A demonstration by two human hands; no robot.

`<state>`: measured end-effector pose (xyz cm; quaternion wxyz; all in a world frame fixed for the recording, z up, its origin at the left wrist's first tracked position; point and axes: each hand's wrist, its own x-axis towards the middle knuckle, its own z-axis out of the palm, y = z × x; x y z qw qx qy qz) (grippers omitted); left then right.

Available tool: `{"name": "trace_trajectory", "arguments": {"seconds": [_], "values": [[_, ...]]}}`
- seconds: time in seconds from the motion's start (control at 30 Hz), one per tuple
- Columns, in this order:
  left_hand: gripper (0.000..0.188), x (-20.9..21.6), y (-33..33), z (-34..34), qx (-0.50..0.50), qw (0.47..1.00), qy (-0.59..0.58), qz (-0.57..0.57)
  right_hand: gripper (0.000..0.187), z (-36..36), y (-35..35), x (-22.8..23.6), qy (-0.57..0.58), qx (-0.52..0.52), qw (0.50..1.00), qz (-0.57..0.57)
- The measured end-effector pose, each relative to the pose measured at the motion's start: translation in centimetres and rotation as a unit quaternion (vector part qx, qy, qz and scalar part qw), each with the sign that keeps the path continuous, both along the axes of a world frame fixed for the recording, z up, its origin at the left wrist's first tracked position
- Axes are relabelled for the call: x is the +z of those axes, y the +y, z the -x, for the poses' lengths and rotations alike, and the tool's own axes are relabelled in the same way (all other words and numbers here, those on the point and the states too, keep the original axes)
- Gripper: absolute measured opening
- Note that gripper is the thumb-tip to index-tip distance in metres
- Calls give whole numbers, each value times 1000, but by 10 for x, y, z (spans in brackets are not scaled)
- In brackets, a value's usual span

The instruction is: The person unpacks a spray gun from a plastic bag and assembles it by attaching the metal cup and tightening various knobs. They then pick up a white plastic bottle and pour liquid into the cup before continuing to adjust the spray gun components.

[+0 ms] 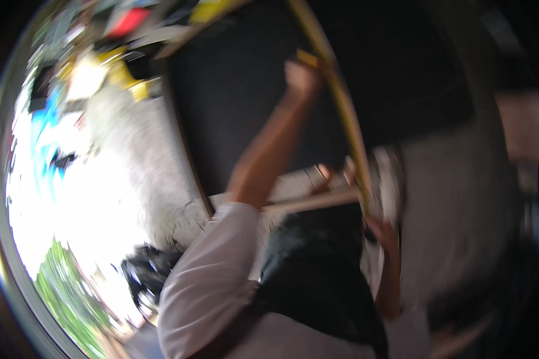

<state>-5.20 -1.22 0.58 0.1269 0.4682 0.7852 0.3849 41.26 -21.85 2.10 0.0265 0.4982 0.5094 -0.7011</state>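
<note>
Probably I'm measuring this wooden frame (317, 201), left hand (302, 78) closed on a yellow strip (307, 58); right hand (382, 230), I can't tell; next calls for tautness.

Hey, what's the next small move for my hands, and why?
Perhaps steady the left hand and ease the right hand until the yellow strip sits snug: it runs along one side of the wooden frame, left hand farther up, right hand near its lower end, and blur hides whether it lies flat.
</note>
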Motion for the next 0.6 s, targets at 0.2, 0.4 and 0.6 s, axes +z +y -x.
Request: {"name": "trace_trajectory", "arguments": {"seconds": [0.2, 0.4, 0.6], "values": [[30, 65, -41, -92, 71, 941, -329, -38, 31, -65, -27, 43, -35, -43, 998, 17], [27, 102, -129, -162, 10, 938, -344, -44, 47, -94, 32, 41, -68, 54, 996, -3], [27, 116, -206, -237, 29, 917, -394, -61, 31, 22, 81, 127, -39, 82, 994, -66]]}}
